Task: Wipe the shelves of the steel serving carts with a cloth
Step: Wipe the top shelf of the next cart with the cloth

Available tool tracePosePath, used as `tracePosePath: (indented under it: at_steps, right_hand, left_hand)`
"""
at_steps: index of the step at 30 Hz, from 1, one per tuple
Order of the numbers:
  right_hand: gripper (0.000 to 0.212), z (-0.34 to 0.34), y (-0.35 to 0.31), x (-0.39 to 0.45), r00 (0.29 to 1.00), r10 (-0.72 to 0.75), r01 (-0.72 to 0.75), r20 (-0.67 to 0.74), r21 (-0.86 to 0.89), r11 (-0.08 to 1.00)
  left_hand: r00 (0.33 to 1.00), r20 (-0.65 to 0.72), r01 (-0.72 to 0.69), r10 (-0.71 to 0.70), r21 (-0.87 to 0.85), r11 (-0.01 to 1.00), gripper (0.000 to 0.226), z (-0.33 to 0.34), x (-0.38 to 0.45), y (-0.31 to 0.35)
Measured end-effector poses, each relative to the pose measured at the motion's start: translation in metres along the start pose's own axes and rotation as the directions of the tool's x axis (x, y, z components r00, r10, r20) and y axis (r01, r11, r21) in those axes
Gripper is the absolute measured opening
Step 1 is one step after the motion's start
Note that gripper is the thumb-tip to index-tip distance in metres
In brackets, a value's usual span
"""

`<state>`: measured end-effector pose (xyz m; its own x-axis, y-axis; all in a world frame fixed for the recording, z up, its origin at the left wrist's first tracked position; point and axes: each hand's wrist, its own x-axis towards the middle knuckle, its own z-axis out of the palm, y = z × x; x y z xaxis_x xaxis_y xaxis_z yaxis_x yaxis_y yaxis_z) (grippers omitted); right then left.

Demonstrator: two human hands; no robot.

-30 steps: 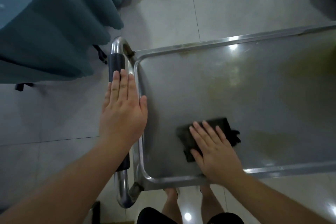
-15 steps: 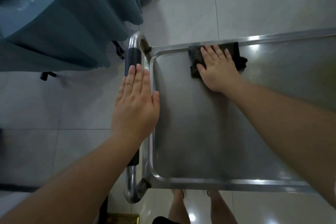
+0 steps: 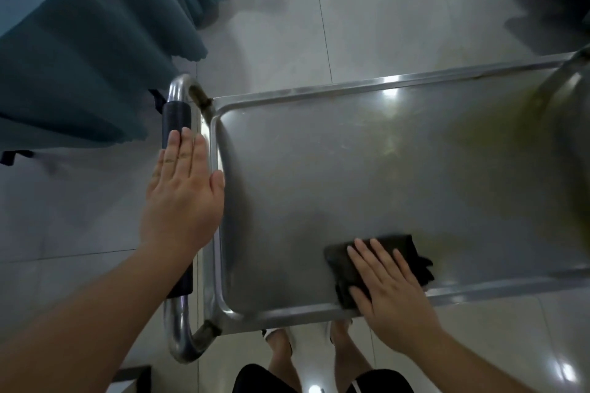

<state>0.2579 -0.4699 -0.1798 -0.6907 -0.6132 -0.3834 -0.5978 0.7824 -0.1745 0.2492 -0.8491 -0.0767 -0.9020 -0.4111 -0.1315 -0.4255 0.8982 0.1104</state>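
The steel cart's top shelf point(image 3: 367, 163) fills the middle and right of the head view, with a raised rim all round. A dark folded cloth point(image 3: 402, 252) lies near the shelf's front edge, and my right hand point(image 3: 389, 287) presses flat on it with fingers spread. My left hand point(image 3: 183, 195) rests palm down, fingers together, on the cart's tubular handle point(image 3: 175, 118) with its dark grip at the shelf's left end. A yellowish smear shows on the shelf's right part.
A table draped in teal cloth point(image 3: 79, 51) stands at the upper left, close to the handle. Glossy grey floor tiles point(image 3: 367, 25) surround the cart. My feet point(image 3: 281, 344) stand below the shelf's front edge. A dark shape sits at the upper right corner.
My right hand has dragged the cloth from the shelf's far left corner back to the front edge. My left hand has stayed on the handle.
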Motion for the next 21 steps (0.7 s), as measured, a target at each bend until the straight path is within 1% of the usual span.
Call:
tracePosePath:
  at_steps: [2,5,7,9,12,14,16,18,21]
  right_hand:
    - [0.068,-0.012,0.012,0.037,0.999,-0.003,0.003,-0.046,0.013,1.0]
    - [0.067,-0.044,0.034,0.12,0.99,0.011,-0.002,-0.142,0.064,0.998]
    - [0.072,-0.074,0.049,0.182,0.991,0.058,-0.048,-0.119,0.084,0.995]
    - [0.076,-0.104,0.064,0.237,0.994,0.1,-0.095,-0.053,0.087,0.992]
    - [0.07,-0.133,0.08,0.293,0.997,0.074,-0.074,0.008,0.019,0.997]
    - [0.069,-0.141,0.082,0.302,0.998,0.059,-0.06,0.022,0.014,0.998]
    - [0.069,-0.137,0.078,0.289,0.997,0.072,-0.072,0.021,0.029,0.997]
    - [0.07,-0.121,0.073,0.259,0.998,0.067,-0.067,0.014,0.046,0.997]
    - [0.073,-0.085,0.07,0.183,0.998,0.003,0.0,-0.065,0.038,0.999]
  left_hand:
    - [1.0,-0.002,0.0,0.0,0.002,1.0,0.066,0.0,0.0,0.001]
    - [1.0,-0.01,0.012,-0.012,0.013,1.0,0.066,0.001,0.002,0.001]
    - [1.0,-0.019,0.021,-0.021,0.021,1.0,0.066,0.001,0.002,0.001]
    - [0.999,-0.024,0.026,-0.025,0.024,0.999,0.065,0.002,0.002,0.001]
    - [0.999,-0.029,0.031,-0.03,0.026,0.999,0.065,0.001,0.002,0.002]
    - [0.999,-0.029,0.039,-0.038,0.02,0.999,0.064,0.001,0.003,0.002]
    - [0.999,-0.026,0.044,-0.044,0.02,0.999,0.064,0.001,0.002,0.001]
    - [0.999,-0.026,0.048,-0.048,0.02,0.999,0.064,0.001,0.002,0.001]
    - [0.999,-0.023,0.044,-0.044,0.006,0.999,0.065,0.001,0.001,0.001]
